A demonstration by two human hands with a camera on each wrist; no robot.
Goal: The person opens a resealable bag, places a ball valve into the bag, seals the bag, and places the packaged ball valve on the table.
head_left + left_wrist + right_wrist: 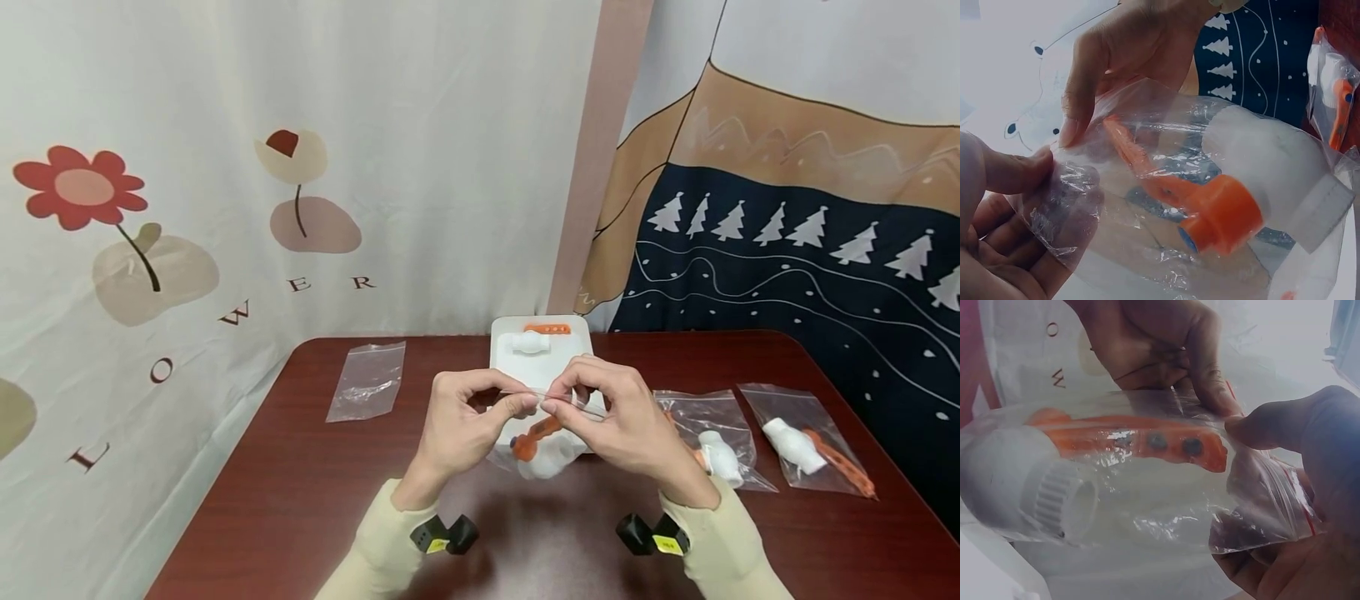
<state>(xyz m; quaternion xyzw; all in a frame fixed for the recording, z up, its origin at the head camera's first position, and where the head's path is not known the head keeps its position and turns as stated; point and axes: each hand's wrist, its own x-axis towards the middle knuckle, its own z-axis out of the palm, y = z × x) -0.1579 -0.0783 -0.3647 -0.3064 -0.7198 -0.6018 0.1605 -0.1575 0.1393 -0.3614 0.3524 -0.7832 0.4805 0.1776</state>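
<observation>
Both hands hold a clear zip bag [1160, 519] up over the table, pinching it by its top edge. My left hand [465, 421] has thumb and fingertips on one part of that edge. Close beside it, my right hand [622, 412] pinches the edge too, the two thumbs nearly meeting. Inside the bag are an orange plastic handle [1225, 215] with a ring-shaped end and a rounded white plastic pipe fitting [1004, 475] with a ribbed collar. A red seal line shows along the edge in the right wrist view. The bag hangs below the fingers.
Behind the hands lies a white tray [501, 337] with a white fitting [531, 342] and an orange strip [555, 329]. A flat clear bag [366, 383] is at left. At right lie two bags [708, 408] [795, 408], each with white and orange parts.
</observation>
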